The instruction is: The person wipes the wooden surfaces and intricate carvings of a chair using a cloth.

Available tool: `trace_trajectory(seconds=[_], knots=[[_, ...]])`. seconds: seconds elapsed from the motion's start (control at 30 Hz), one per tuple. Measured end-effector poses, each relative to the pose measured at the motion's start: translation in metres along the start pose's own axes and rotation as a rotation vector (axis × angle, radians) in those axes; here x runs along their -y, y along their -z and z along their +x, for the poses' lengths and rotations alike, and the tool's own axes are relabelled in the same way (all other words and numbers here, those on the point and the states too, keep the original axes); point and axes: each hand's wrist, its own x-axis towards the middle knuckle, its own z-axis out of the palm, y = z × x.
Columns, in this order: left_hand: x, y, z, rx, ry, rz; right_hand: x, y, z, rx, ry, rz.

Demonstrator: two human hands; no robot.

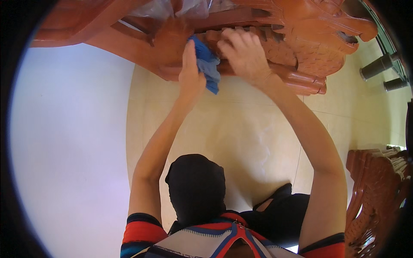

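Note:
A blue cloth [208, 64] lies bunched against the lower carved rail of a reddish-brown wooden furniture piece [309, 42]. My left hand [193, 69] holds this cloth at its left side, and one loose end hangs below the rail. To the right of the cloth, my right hand [243, 53] reaches over a row of carved ridges with its fingers bent and spread. I see nothing held in it, and its fingertips are blurred against the wood.
Clear plastic sheeting [193, 8] covers part of the furniture at the top. A white surface [67, 129] fills the left side. Beige floor tiles [238, 129] lie below my arms. Another carved wooden piece [374, 187] stands at right, below dark metal cylinders [376, 67].

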Motion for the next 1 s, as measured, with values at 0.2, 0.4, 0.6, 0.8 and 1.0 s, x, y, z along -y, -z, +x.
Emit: trace_trajectory(seconds=[0.2,0.4,0.6,0.8,1.0], knots=[[-0.003,-0.002,-0.005,-0.139,0.046,-0.409,0.039,0.002,0.007,0.542,-0.654,0.474],[-0.013,0.005,-0.009,-0.243,0.332,-0.608,0.032,-0.002,0.02,0.45,-1.056,1.0],[0.001,0.007,-0.006,-0.092,0.428,-0.562,0.019,-0.005,0.058,0.087,-0.911,0.79],[0.029,-0.027,0.005,-0.281,0.305,-0.491,0.016,-0.051,0.034,0.231,-0.034,-0.1],[0.024,-0.007,0.015,0.35,0.42,0.076,0.022,-0.055,0.034,0.336,0.037,-0.29]])
